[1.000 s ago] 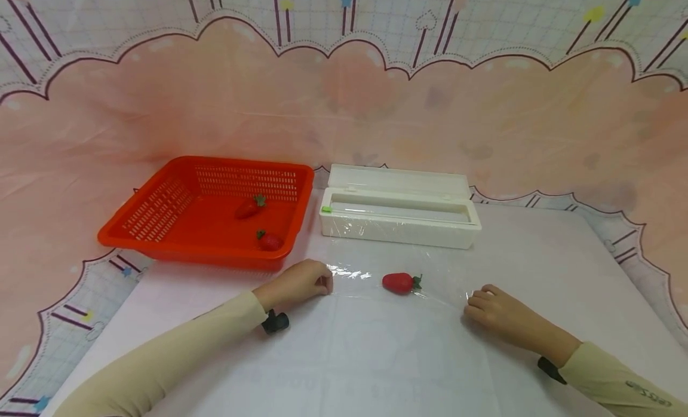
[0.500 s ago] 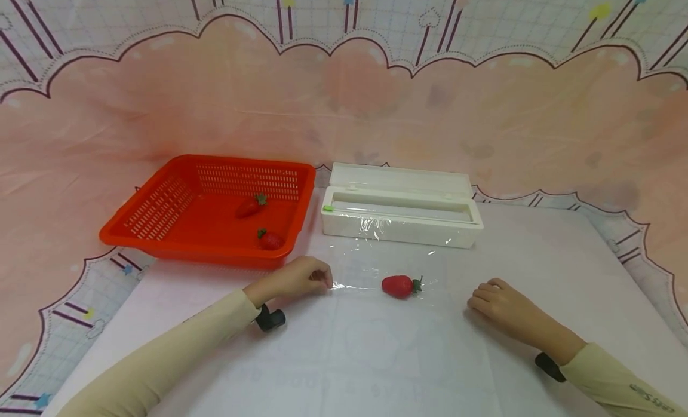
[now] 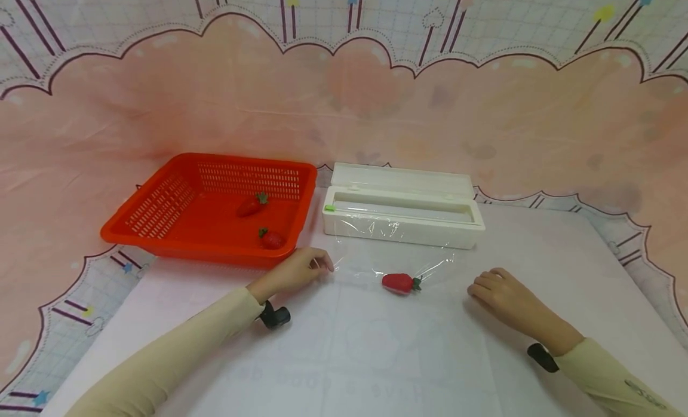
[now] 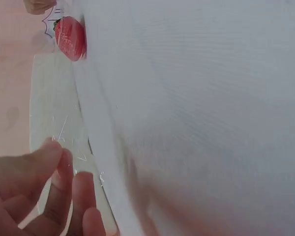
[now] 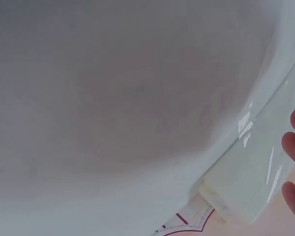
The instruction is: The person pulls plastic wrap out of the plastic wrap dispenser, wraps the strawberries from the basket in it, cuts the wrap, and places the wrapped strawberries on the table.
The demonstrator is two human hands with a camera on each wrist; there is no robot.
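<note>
Clear cling film (image 3: pixel 438 264) runs from the white dispenser box (image 3: pixel 403 230) toward me, with glints along its loose front part. My left hand (image 3: pixel 294 273) pinches its left corner between thumb and forefinger, beside the red basket's near corner. On the other side, my right hand (image 3: pixel 505 297) holds the right corner, its fingers curled; the thumb is hidden there. Between the hands a red strawberry (image 3: pixel 399 284) with a green leafy top lies on the white tabletop. In the left wrist view the film overlaps the strawberry (image 4: pixel 72 39).
A red plastic basket (image 3: pixel 193 251) with slotted walls stands at the back left, two strawberries in it. The dispenser's lid (image 3: pixel 400 181) is raised, and a green slider (image 3: pixel 329 208) sits at its left end. A printed cloth backdrop (image 3: pixel 344 118) hangs behind.
Both hands have shifted a little away from me, toward the dispenser box, carrying the film's front edge with them. The glints on the film have moved. The strawberry stays in place.
</note>
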